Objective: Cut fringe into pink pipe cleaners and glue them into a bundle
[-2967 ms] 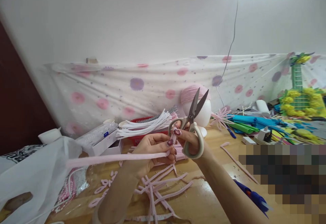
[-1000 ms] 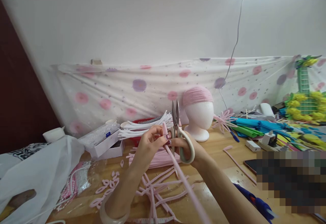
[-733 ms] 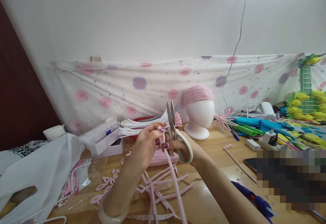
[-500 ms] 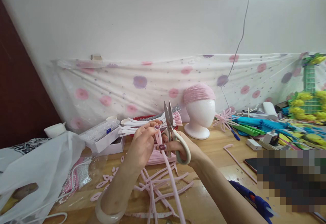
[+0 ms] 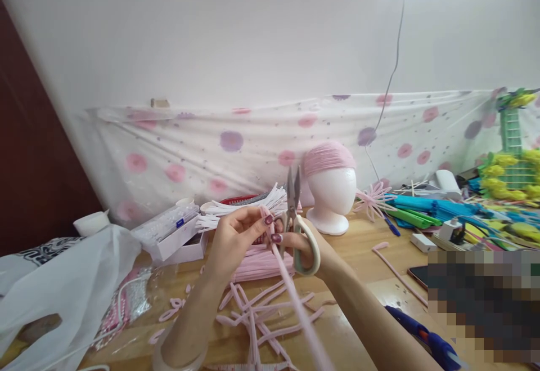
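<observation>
My left hand (image 5: pixel 240 235) pinches the upper end of a pink fuzzy stem (image 5: pixel 296 298), which slants down to the bottom edge. White-handled scissors (image 5: pixel 307 247) hang in my right hand (image 5: pixel 304 241), blades pointing up and slightly apart; its thumb and a finger also press on the stem just beside my left fingertips. Below lie loose pink stems (image 5: pixel 270 306) in a crossed pile and a bundle of pink stems (image 5: pixel 259 264), partly hidden by my hands. A white foam head (image 5: pixel 333 193) with a pink wrapped top stands behind the scissors.
White boxes (image 5: pixel 177 238) and a white plastic bag (image 5: pixel 90 281) are at the left. A blue glue gun (image 5: pixel 422 331), a dark phone (image 5: pixel 417 274), blue and green stems (image 5: pixel 439 208) and a yellow-flowered piece (image 5: pixel 510 168) fill the right. A measuring tape (image 5: pixel 248 367) crosses the bottom.
Both hands and the scissors have shifted slightly right. My fingertips have come closer together on the stem, whose lower end has swung right.
</observation>
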{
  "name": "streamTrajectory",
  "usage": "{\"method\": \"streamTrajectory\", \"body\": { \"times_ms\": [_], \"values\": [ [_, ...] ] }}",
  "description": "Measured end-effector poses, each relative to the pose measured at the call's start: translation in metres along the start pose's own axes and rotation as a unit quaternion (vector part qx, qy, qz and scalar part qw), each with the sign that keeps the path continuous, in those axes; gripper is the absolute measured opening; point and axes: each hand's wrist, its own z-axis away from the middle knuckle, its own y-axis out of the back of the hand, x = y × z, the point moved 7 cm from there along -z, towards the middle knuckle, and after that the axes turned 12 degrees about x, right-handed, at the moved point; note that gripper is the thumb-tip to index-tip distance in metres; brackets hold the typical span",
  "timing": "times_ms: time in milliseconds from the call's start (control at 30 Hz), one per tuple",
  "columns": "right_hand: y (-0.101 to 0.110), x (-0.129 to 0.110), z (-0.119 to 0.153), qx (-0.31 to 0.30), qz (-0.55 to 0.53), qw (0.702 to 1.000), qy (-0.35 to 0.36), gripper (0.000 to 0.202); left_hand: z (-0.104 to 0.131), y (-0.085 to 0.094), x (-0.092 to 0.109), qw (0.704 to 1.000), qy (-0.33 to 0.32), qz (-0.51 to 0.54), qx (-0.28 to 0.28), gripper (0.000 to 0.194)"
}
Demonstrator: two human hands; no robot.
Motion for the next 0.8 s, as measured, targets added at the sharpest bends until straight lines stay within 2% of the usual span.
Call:
{"method": "streamTrajectory", "body": {
  "times_ms": [100, 233, 300, 367, 467, 600, 800],
  "values": [
    [0.011, -0.014, -0.002, 0.037, 0.105, 0.986, 0.120, 0.030, 0.002, 0.006, 0.007, 0.998, -0.031, -0.043, 0.039, 0.026],
    [0.028, -0.030, 0.002, 0.124, 0.202, 0.946, 0.222, 0.025, 0.006, 0.010, 0.012, 0.995, -0.048, -0.078, 0.050, 0.031],
    [0.030, -0.038, 0.007, 0.153, 0.279, 0.911, 0.263, 0.021, 0.008, 0.010, 0.012, 0.995, -0.043, -0.077, 0.051, 0.031],
    [0.025, -0.044, 0.014, 0.165, 0.360, 0.863, 0.314, 0.019, 0.010, 0.010, 0.012, 0.995, -0.042, -0.066, 0.056, 0.028],
    [0.014, -0.051, 0.024, 0.167, 0.413, 0.804, 0.392, 0.025, 0.013, 0.010, 0.021, 0.991, -0.098, -0.056, 0.070, 0.020],
    [0.007, -0.052, 0.030, 0.176, 0.430, 0.765, 0.446, 0.032, 0.020, 0.008, 0.039, 0.975, -0.191, -0.073, 0.083, 0.016],
    [0.009, -0.050, 0.031, 0.179, 0.433, 0.743, 0.478, 0.036, 0.026, 0.003, 0.048, 0.973, -0.204, -0.079, 0.076, 0.016]
  ]
}}
